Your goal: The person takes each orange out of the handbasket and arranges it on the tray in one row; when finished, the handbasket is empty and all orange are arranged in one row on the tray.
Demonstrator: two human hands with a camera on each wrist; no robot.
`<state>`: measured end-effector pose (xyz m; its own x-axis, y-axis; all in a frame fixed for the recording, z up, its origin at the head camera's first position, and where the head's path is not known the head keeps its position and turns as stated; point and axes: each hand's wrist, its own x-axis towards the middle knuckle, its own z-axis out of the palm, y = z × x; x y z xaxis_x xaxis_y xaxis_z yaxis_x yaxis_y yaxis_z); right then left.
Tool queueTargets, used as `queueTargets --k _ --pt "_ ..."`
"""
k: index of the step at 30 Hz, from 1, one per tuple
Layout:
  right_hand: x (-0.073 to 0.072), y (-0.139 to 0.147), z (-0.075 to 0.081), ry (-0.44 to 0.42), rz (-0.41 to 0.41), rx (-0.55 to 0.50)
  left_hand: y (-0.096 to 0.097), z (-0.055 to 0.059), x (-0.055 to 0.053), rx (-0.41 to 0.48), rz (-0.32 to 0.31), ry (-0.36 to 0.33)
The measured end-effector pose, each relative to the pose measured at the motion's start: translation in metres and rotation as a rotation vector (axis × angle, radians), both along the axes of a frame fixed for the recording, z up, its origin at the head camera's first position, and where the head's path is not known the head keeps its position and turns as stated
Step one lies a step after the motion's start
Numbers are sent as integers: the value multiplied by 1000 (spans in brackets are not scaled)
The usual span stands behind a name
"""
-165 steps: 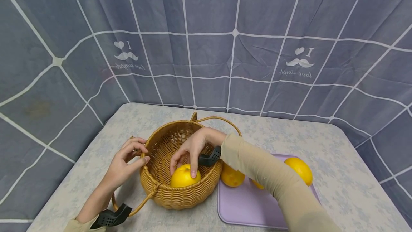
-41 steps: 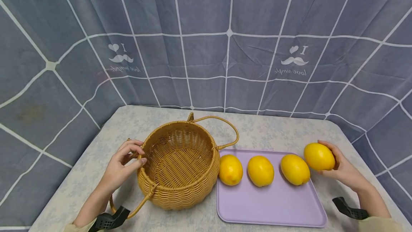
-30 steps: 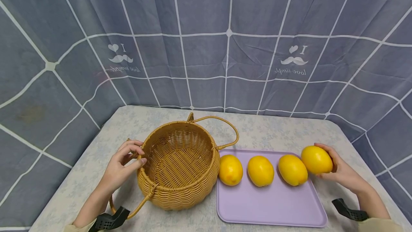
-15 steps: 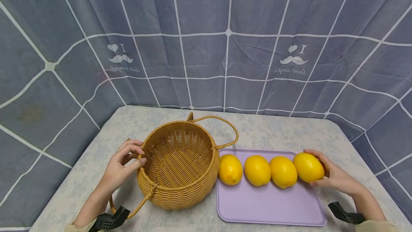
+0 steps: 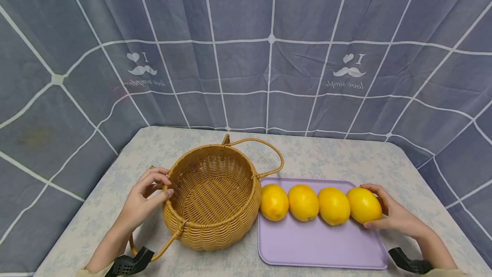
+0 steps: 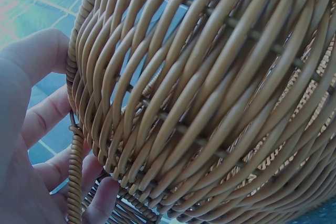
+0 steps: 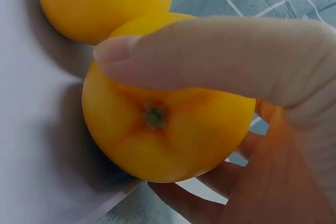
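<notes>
A wicker basket [image 5: 215, 238] stands left of centre, its woven bottom showing. At its left rim, my left hand [image 5: 144, 200] holds on with the thumb over the edge and fingers outside; the left wrist view shows those fingers [image 6: 47, 116] against the wicker. Several oval yellow citrus fruits [image 5: 303, 202] line up side by side along the far part of a lilac tray [image 5: 323, 249]. My right hand [image 5: 397, 217] grips the rightmost citrus fruit [image 5: 364, 205], thumb on the near side and fingers behind. Its green stem end shows under the thumb [image 7: 173, 56] in the right wrist view.
One basket handle [image 5: 278, 153] arches out over the table at the back right, the other [image 5: 165, 249] hangs at the front left. The tray's left edge meets the basket. A blue-grey checked curtain [image 5: 246, 54] hangs behind the pale patterned table [image 5: 323, 157].
Earlier my right hand held a fruit inside the basket. Since then that hand, at the tray's right end, has shifted its fruit left, closing the row together. My left hand stays put.
</notes>
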<state>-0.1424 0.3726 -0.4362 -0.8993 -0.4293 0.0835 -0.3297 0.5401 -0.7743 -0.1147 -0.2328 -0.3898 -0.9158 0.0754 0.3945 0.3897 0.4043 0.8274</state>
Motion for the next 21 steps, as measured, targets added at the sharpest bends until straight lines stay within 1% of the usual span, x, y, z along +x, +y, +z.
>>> queueTargets --k 4,9,12,17,19,21 --pt "0 1 -1 7 -2 8 0 1 0 -2 -3 4" --pt "1 3 1 -17 13 7 0 1 0 -5 -11 -6" --pt "2 4 5 -38 15 24 0 1 -1 -13 -19 -12" --pt "4 4 12 -69 4 56 -3 4 -1 -57 -14 -35" --pt "4 5 14 -82 -8 60 -4 5 0 -81 -4 -43" --pt "3 6 16 -93 -1 64 -4 5 1 -108 11 -43"
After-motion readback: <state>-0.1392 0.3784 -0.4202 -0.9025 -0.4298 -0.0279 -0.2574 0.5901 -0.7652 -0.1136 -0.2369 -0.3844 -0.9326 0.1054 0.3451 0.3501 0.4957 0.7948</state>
